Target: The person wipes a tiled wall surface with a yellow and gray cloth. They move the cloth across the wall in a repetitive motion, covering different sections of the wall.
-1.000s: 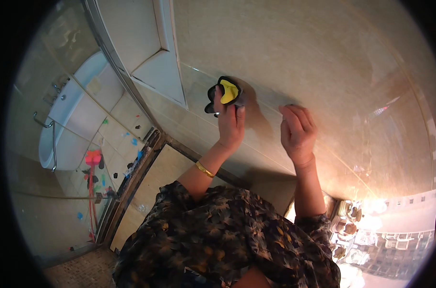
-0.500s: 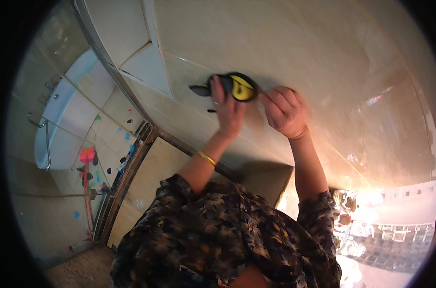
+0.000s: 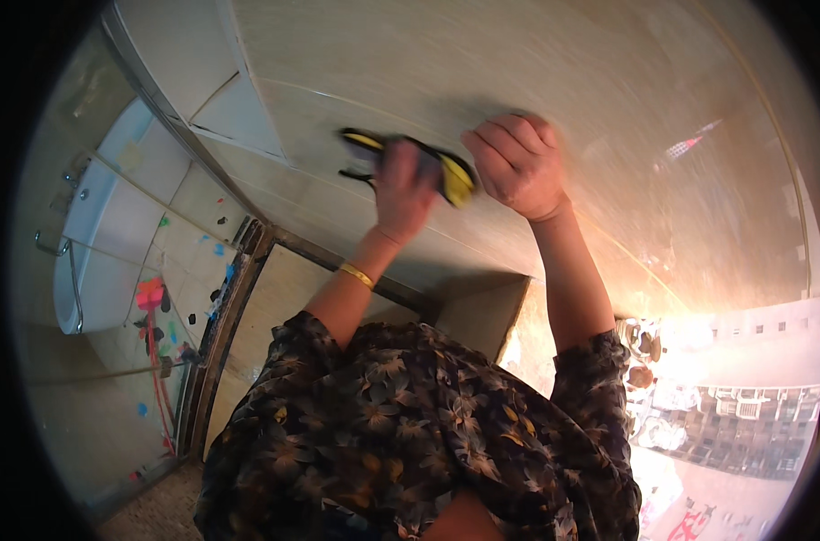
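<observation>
"How are the arms posed from where you sit?"

"On my feed both reach out from the near side toward a pale tiled wall (image 3: 626,153). My left forearm slants far and right, a gold bracelet (image 3: 358,274) at the wrist; the right rises steeply, leaning left."

"And the hands?"

"My left hand (image 3: 403,187), motion-blurred, is wrapped around a soft black, grey and yellow item (image 3: 459,183); its yellow end points right. My right hand (image 3: 518,167) is curled nearly into a fist, knuckles up; I cannot tell whether anything is inside."

"Where's the item?"

"Before the wall, just left of my right hand. Whether they touch, I cannot tell."
</observation>
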{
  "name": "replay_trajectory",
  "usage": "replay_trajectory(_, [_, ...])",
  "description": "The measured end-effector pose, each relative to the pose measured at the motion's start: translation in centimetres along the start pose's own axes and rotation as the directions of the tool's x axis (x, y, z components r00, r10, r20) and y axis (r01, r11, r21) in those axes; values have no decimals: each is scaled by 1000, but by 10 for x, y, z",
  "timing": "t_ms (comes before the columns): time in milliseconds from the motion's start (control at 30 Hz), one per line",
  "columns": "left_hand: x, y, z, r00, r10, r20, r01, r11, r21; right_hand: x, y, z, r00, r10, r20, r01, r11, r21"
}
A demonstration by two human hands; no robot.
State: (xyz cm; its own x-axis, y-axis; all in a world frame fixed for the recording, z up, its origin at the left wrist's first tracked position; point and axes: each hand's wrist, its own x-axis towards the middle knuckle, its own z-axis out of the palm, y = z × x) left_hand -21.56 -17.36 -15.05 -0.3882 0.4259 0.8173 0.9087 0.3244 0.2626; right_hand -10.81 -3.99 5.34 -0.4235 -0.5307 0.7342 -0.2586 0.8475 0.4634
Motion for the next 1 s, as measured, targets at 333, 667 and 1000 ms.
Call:
replay_trajectory(333, [-42,69,45,989,140,46,-139,990,-26,-1,-3,6,1000,7,3,-7,998,-68])
replay_trajectory(667, [-81,112,109,502,801,326,-794,576,-195,-10,-1,7,999,12,49,-3,985,-175])
replay_trajectory(1000, [-131,-75,107,331,792,513,-766,543,-344,0,-8,8,998,29,58,-15,975,-222])
